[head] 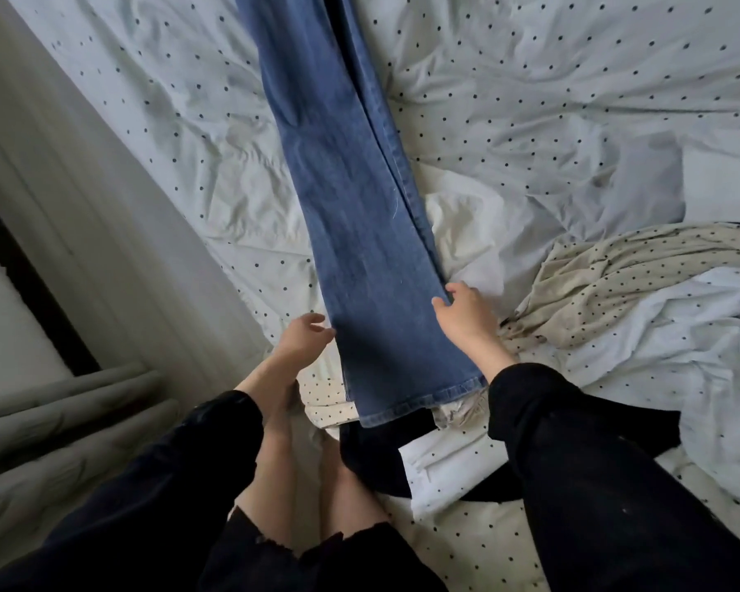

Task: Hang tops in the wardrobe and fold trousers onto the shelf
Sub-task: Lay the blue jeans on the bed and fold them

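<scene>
A pair of blue jeans [351,207] lies stretched along the bed [573,100], legs laid one upon the other, running from 12 o'clock at the far edge of the view down to the hems at about 6 o'clock of the garment, near the person's knees. The left hand [302,337] sits at the 9 o'clock edge of the lower leg, fingers loosely spread and just touching the denim; whether the tips actually tuck under the edge cannot be told from this angle. The right hand [466,309] is at the 3 o'clock edge, thumb and fingers [441,302] curled over the side seam and pinching it. Assessment of the cloth: denim of this weight is soft but has body, moderately heavy for its size, not slippery and not fragile; it should hold a crease and fold cleanly, though the doubled legs may slide apart if lifted by one layer only. Recommended hold: both side edges near the hems, gripping both layers together, then carrying the hems up toward 12 o'clock to halve the length. The hems overlie a black garment [372,455] at 6 o'clock, which may drag along if caught. A cream dotted cloth [616,284] and a white cloth [466,224] lie crumpled at 3 o'clock, just beside the jeans. Neither wardrobe nor shelf is in view.
</scene>
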